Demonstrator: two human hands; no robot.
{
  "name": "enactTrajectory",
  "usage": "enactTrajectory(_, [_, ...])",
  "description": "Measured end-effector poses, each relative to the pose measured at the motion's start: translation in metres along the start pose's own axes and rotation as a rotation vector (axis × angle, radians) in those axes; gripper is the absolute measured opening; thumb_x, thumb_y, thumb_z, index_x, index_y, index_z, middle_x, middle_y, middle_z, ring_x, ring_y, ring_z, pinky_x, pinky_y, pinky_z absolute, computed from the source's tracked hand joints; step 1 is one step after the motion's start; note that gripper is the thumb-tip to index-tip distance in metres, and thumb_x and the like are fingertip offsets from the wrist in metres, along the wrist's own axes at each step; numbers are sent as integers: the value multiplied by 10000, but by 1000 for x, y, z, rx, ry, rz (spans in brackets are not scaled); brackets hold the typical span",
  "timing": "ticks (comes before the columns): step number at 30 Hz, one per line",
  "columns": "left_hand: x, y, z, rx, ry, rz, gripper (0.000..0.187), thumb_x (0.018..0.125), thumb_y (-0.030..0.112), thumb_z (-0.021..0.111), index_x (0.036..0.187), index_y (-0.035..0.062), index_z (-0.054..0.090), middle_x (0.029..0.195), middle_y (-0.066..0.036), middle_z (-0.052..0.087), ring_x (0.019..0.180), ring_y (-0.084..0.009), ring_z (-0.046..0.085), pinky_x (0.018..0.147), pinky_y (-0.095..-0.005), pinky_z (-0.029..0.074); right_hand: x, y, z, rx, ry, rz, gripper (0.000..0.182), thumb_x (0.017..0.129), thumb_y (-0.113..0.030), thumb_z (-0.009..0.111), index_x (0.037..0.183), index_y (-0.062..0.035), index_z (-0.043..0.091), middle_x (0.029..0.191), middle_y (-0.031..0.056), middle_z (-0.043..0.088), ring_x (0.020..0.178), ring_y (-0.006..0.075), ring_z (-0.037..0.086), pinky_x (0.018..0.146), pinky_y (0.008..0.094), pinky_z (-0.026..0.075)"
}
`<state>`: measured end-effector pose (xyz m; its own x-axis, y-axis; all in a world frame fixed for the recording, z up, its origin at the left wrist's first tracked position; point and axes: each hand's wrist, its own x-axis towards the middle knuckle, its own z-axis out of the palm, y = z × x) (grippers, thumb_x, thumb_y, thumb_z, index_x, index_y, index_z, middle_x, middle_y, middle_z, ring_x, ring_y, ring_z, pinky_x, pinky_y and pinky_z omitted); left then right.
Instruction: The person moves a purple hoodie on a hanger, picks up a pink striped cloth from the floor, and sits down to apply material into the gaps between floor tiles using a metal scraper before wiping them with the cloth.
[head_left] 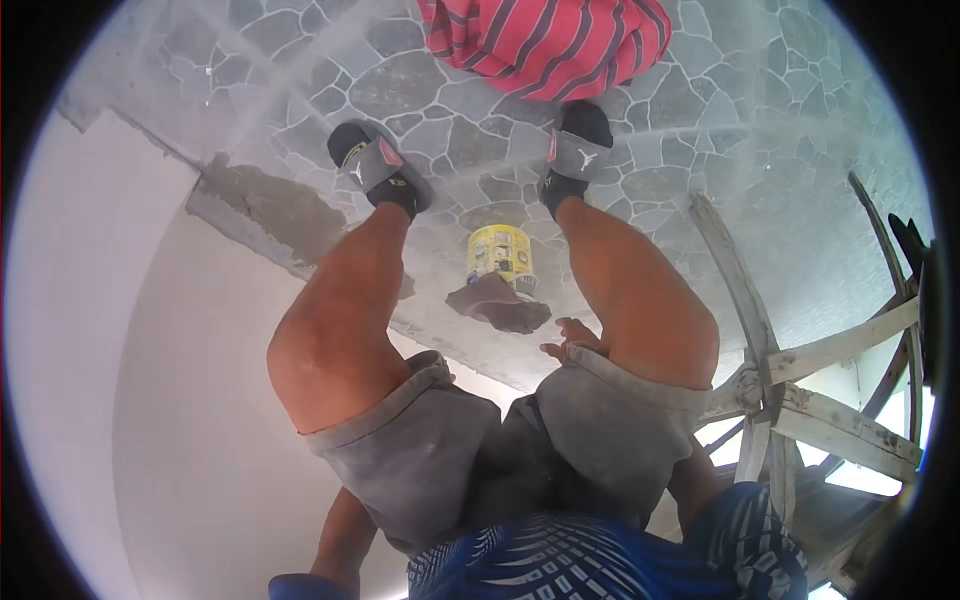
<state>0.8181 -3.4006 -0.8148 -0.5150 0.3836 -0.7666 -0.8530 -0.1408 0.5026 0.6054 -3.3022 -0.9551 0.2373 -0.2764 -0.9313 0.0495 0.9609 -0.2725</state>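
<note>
My right hand [574, 340] shows below my right thigh, its fingers partly spread with nothing visible in them. Closest to it lies a crumpled grey-brown piece [502, 304], cloth-like in look, against the bottom end of a yellow printed bucket [500, 252] between my legs. My left forearm [344, 535] runs down behind my left thigh, which hides the left hand. Grey shorts and bent, wide-set knees fill the middle of the view.
A red cloth bundle with dark stripes [548, 45] rests on the stone-patterned floor [400, 90] past my feet. On the right stands a rough wooden frame [770, 380]. A pale wall [220, 400] with a broken, patchy edge [265, 208] is on the left.
</note>
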Motion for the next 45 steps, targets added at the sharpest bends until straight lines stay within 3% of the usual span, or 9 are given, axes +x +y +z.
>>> enactTrajectory(4, [42,-64,-8,178,-21,8,606,921,390,636,1409,65,479,1294,-176,593,1180,-337,580,993,-417,481,34,12,-5,-39,-38,-9,312,979,-246,563,1138,6,657,1012,87,699,951,188,688,818,343,565])
enactTrajectory(8, [34,-147,-7,414,281,-162,654,904,413,661,1431,80,464,1317,-180,576,1221,-361,558,1046,-439,461,25,25,18,-39,-160,5,317,979,-249,566,1144,6,656,1012,88,701,954,189,687,820,346,564])
enactTrajectory(10, [52,-170,-12,337,168,-156,822,835,429,737,1498,121,363,1439,-196,462,1300,-384,488,1057,-436,448,6,35,33,-38,-217,12,319,979,-250,568,1147,6,656,1012,88,701,955,189,687,821,347,563])
enactTrajectory(13, [47,-184,-25,253,233,-205,788,846,422,727,1484,116,380,1423,-190,475,1278,-371,498,1047,-432,453,4,50,45,-11,-244,36,323,979,-253,570,1151,6,656,1013,89,702,957,189,687,823,348,562])
enactTrajectory(20, [-18,-185,-79,11,974,-313,713,873,408,704,1451,103,420,1385,-174,505,1227,-341,523,1023,-422,464,-28,133,-9,35,76,221,331,979,-258,575,1161,7,655,1014,91,705,962,191,686,827,352,560])
enactTrajectory(24, [-47,-201,-98,-160,1430,-207,671,888,400,691,1432,96,443,1363,-165,523,1198,-324,538,1009,-417,470,-65,186,-54,100,397,283,336,979,-261,578,1167,7,654,1014,92,706,964,191,686,829,355,558])
enactTrajectory(27, [-52,-223,-104,-313,1579,-90,640,900,394,681,1418,91,460,1346,-158,536,1176,-311,548,999,-412,475,-78,205,-73,153,587,236,340,979,-263,581,1172,7,654,1015,92,707,966,192,686,831,356,557])
enactTrajectory(40, [37,-307,-83,-845,1284,271,516,950,368,638,1357,69,534,1275,-129,592,1081,-255,595,954,-394,496,-55,221,3,152,743,-58,357,979,-273,590,1191,8,652,1017,95,711,975,194,684,838,363,553])
enactTrajectory(45, [-13,-300,-102,-752,1372,397,474,969,358,622,1333,60,562,1248,-118,614,1045,-234,612,937,-387,503,-82,202,-20,139,879,-168,364,979,-277,594,1198,9,651,1017,97,713,979,195,684,840,366,551])
